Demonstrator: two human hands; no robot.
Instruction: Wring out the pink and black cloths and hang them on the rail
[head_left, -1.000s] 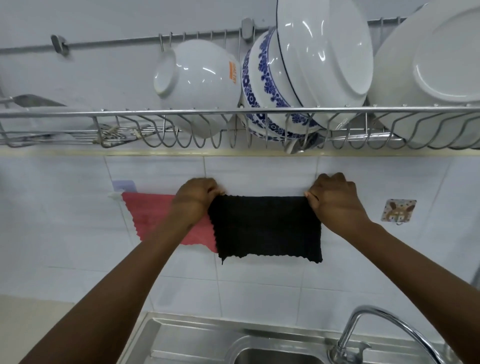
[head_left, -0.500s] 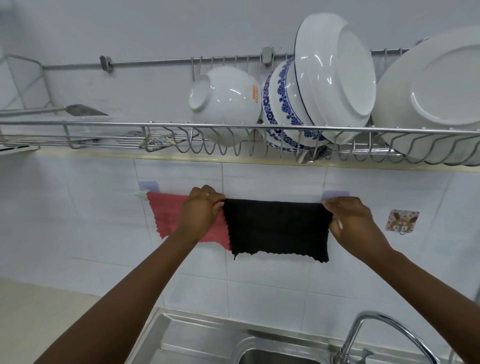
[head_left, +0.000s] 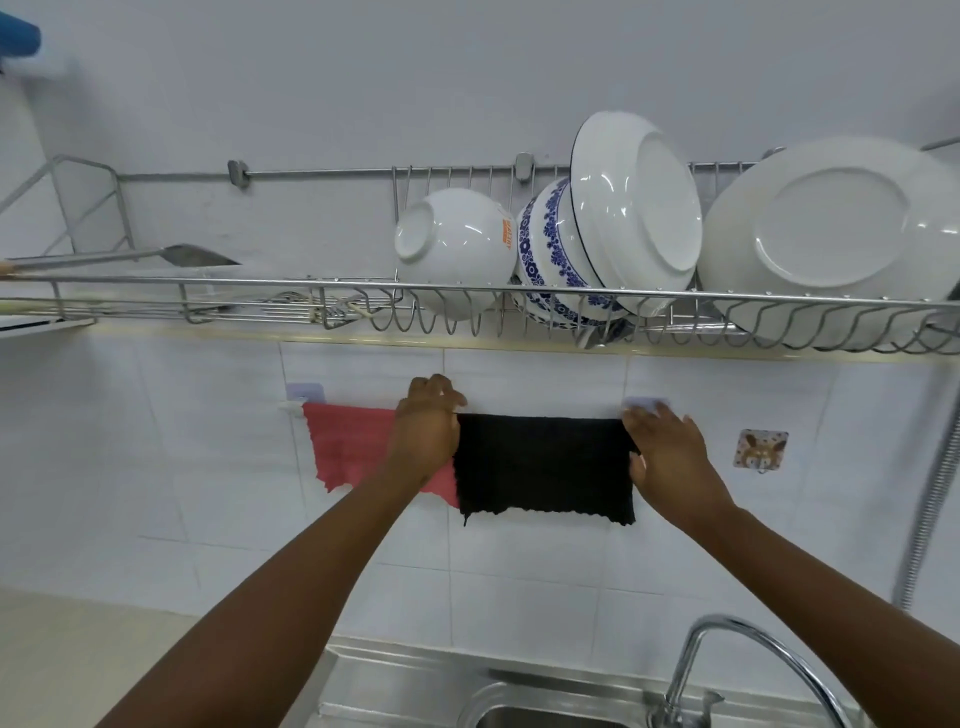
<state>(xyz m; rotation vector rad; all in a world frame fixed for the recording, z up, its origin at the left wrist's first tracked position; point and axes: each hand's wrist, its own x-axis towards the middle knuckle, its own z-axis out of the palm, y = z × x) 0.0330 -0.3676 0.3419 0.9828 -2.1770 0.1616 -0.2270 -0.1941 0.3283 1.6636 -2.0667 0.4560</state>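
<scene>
- Black cloth: hangs flat against the tiled wall, overlapping the red cloth; I judge it light, limp and grippy.
- Left hand: fingers curled over its top left corner.
- Right hand: thumb pinching its right edge.
- Best hold: both top corners.

"What can you see of the person?"

"Two arms and two hands."

"What is on the left arm?"

"It is bare, all the way from the left hand to the edge of the picture."

"And the right arm?"

"Bare too, from the right hand down. Both arms look thin at the wrists and thick near the bottom. The fingernails are short."
</scene>
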